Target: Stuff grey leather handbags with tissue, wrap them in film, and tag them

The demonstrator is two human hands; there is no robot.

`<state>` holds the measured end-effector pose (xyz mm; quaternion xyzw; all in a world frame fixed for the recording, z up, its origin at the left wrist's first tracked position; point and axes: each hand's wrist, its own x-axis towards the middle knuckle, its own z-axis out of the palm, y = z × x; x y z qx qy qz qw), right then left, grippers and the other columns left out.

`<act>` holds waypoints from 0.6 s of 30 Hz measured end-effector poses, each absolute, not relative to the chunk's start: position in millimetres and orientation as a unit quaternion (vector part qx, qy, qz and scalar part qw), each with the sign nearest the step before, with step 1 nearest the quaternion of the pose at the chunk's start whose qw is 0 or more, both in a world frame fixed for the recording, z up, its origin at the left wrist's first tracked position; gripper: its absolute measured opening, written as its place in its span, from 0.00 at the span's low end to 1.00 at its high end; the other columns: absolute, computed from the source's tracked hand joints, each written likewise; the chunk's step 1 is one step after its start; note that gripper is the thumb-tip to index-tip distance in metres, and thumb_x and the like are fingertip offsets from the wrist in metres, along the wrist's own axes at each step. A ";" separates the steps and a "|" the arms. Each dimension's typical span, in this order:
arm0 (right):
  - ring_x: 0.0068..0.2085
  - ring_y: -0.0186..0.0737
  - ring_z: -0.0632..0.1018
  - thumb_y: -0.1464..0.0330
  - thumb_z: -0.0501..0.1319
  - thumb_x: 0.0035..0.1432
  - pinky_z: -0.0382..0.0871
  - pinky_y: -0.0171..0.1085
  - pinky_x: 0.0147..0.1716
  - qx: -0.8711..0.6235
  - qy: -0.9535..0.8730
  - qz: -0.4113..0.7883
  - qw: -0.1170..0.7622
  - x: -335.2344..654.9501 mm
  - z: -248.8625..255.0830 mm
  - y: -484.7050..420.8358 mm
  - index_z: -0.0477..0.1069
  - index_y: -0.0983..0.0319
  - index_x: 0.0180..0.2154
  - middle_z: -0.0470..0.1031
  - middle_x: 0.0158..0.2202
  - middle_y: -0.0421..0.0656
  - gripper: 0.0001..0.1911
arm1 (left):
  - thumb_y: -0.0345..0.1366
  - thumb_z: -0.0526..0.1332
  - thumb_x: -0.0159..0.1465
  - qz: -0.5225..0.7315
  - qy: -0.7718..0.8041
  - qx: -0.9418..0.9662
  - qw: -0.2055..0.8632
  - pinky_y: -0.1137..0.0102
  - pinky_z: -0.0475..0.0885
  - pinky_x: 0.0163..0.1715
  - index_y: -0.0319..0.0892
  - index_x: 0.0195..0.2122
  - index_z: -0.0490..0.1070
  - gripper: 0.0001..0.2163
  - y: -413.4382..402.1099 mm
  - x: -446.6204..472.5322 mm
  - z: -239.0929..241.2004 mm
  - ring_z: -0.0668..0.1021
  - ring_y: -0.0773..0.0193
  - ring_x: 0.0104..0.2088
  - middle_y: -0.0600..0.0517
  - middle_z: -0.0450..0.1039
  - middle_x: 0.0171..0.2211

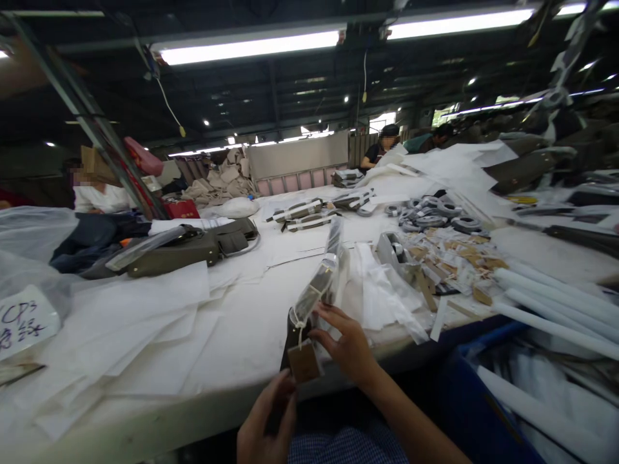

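My right hand (pixel 347 345) is closed on the lower end of a long dark strap in a clear plastic sleeve (pixel 319 283), which rises tilted over the white table (pixel 232 335). A brown paper tag (pixel 304 362) hangs from the strap on a white string. My left hand (pixel 267 419) sits below the table edge, fingers curled around the dark bottom end of the strap just under the tag.
White tissue sheets (pixel 140 322) cover the table at left. An olive bag (pixel 188 248) lies further back. Tape rolls (pixel 435 216), loose brown tags (pixel 464 258) and white paper rolls (pixel 556 303) lie at right. A blue bin (pixel 483 412) stands below. Other people sit at the far side.
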<state>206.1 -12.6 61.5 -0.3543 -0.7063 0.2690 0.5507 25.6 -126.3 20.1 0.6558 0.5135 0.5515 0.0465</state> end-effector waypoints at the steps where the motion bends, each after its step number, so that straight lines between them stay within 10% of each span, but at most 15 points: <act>1: 0.58 0.46 0.74 0.67 0.66 0.59 0.67 0.45 0.60 -0.341 -0.716 0.278 0.542 209.0 62.9 -13.1 0.74 0.55 0.54 0.75 0.55 0.46 0.21 | 0.35 0.63 0.63 0.557 0.547 0.622 0.065 0.70 0.80 0.39 0.52 0.55 0.70 0.18 -120.8 24.0 14.2 0.82 0.59 0.39 0.52 0.79 0.46; 5: 0.59 0.42 0.72 0.70 0.64 0.60 0.65 0.43 0.61 -0.307 -0.735 0.314 0.517 219.6 67.0 -13.2 0.72 0.53 0.55 0.74 0.57 0.43 0.21 | 0.47 0.68 0.57 0.553 0.623 0.545 0.091 0.54 0.67 0.59 0.52 0.66 0.56 0.37 -91.7 32.7 9.2 0.70 0.46 0.60 0.47 0.62 0.64; 9: 0.59 0.43 0.72 0.71 0.64 0.59 0.65 0.42 0.61 -0.306 -0.735 0.346 0.496 224.4 69.6 -9.6 0.72 0.54 0.56 0.73 0.58 0.44 0.22 | 0.47 0.67 0.56 0.542 0.623 0.515 0.229 0.58 0.73 0.53 0.50 0.70 0.43 0.45 -56.1 57.2 14.4 0.73 0.48 0.58 0.45 0.66 0.62; 18: 0.34 0.42 0.82 0.61 0.58 0.64 0.78 0.36 0.36 -0.333 -0.745 0.389 0.428 242.9 48.4 8.0 0.79 0.49 0.42 0.81 0.32 0.38 0.11 | 0.45 0.70 0.51 0.529 0.704 0.355 0.315 0.62 0.79 0.30 0.45 0.39 0.74 0.17 22.2 14.6 21.0 0.82 0.47 0.36 0.51 0.80 0.31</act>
